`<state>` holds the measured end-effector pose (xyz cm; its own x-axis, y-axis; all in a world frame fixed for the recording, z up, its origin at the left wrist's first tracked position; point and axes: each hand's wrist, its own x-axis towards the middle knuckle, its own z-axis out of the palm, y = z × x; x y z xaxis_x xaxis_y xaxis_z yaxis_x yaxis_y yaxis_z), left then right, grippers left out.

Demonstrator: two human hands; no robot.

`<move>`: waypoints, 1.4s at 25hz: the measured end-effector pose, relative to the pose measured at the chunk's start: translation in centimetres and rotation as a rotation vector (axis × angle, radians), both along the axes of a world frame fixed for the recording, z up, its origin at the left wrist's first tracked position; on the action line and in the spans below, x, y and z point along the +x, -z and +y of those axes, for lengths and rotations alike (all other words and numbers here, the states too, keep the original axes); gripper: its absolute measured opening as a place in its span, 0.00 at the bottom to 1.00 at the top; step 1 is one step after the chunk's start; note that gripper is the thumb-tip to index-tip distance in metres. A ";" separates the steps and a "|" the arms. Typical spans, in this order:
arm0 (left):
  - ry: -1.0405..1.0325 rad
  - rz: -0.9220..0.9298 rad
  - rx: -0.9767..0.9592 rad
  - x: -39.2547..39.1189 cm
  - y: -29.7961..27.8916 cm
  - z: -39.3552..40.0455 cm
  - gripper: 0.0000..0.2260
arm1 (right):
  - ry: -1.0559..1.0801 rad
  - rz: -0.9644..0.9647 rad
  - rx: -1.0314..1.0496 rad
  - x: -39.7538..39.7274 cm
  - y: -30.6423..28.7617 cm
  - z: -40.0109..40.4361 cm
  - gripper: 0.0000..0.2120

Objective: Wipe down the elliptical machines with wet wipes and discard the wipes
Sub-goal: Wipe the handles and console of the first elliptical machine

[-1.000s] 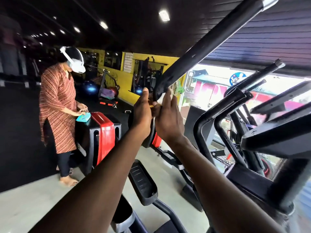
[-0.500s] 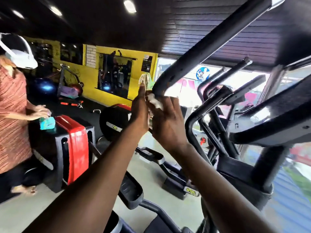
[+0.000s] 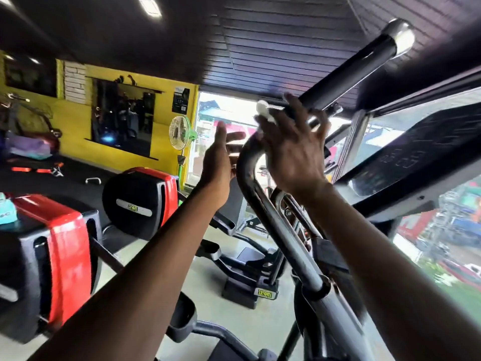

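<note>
Nearest, two bare forearms reaching up and forward from the bottom edge. Right hand [image 3: 294, 149] raised against the curved black metal handlebar [image 3: 263, 204] of the elliptical machine, fingers spread and bent over the bar, pressing a crumpled white wet wipe [image 3: 265, 113] at the fingertips, just where the bend meets the long black foam-gripped upper bar [image 3: 348, 74]. Left hand [image 3: 220, 157] just beside the bar, left of the wipe, fingers straight and relaxed, holding nothing. To the right, tilted dark console panel [image 3: 406, 157]. Farther off, red-and-black machine housings [image 3: 65, 243], a green-and-white pedestal fan [image 3: 181, 132], then a yellow wall [image 3: 75, 126].
</note>
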<state>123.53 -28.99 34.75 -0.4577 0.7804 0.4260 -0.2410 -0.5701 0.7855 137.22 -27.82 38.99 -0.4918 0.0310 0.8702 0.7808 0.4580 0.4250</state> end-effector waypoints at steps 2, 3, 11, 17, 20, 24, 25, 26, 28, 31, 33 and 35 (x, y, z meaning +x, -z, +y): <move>-0.019 0.115 0.011 0.1 -0.9 -0.3 0.24 | 0.040 0.243 -0.008 0.8 -2.7 0.3 0.20; -0.032 0.142 0.016 0.2 -1.2 -0.3 0.24 | 0.047 0.286 -0.012 0.5 -2.5 0.2 0.20; -0.071 0.345 0.015 1.7 -4.0 -1.3 0.27 | 0.027 0.033 0.056 1.6 -0.8 0.4 0.18; -0.173 0.558 -0.048 2.4 -4.3 -0.9 0.34 | -0.067 0.119 0.009 0.6 0.3 0.3 0.18; -0.141 0.564 -0.052 2.5 -4.2 -0.9 0.36 | -0.095 0.076 0.087 2.1 -0.8 0.7 0.21; -0.170 0.645 -0.102 2.4 -4.4 -0.6 0.31 | -0.274 0.437 0.087 2.4 -3.8 0.0 0.21; -0.144 0.656 -0.124 2.2 -4.8 -0.7 0.29 | -0.325 0.393 0.089 1.4 -2.9 -0.1 0.19; -0.121 0.661 -0.143 2.1 -5.4 -0.8 0.25 | -0.369 0.297 0.083 0.3 -1.4 -0.1 0.18; -0.143 0.678 -0.104 2.1 -6.5 -1.2 0.18 | -0.395 0.153 0.079 0.0 0.1 0.1 0.15; -0.188 0.773 -0.013 2.9 -7.1 -1.4 0.15 | -0.355 0.351 0.180 3.0 -3.3 0.9 0.14; -0.196 0.789 -0.038 3.4 -7.0 -1.4 0.22 | -0.343 0.592 0.160 4.5 -5.3 1.0 0.15; -0.180 0.756 -0.101 3.4 -7.4 -1.2 0.25 | -0.407 0.661 0.024 3.6 -4.7 0.4 0.16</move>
<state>126.95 -30.17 42.12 -0.1949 0.7730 0.6038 0.4697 -0.4669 0.7493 140.83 -27.37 43.66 0.1608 -0.0632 0.9850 0.6481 0.7594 -0.0571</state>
